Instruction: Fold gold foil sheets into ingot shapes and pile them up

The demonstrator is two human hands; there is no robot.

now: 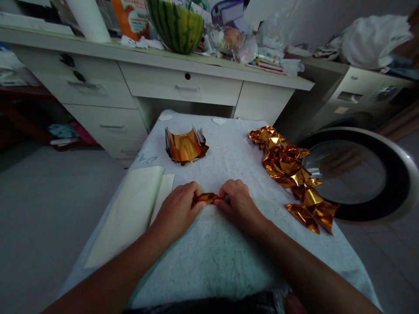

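Observation:
Between my two hands, a small folded piece of orange-gold foil paper point(208, 199) lies low over the cloth-covered table point(203, 261). My left hand point(180, 203) pinches its left end, and my right hand point(238, 203) pinches the right end. Both sets of fingers are closed, and they hide the ends of the foil. Beyond my left hand stands a curved stack of gold foil sheets point(183, 147). To the right of my right hand runs a heap of folded gold foil pieces point(284, 163). Folded cream paper point(131, 213) lies beside my left forearm.
A white desk point(183, 87) with drawers stands behind the table, bearing a cut watermelon point(176, 26), an orange packet point(131, 19) and plastic bags point(245, 46). On the right, a washing machine's open round door point(397, 174) reaches close to the table edge.

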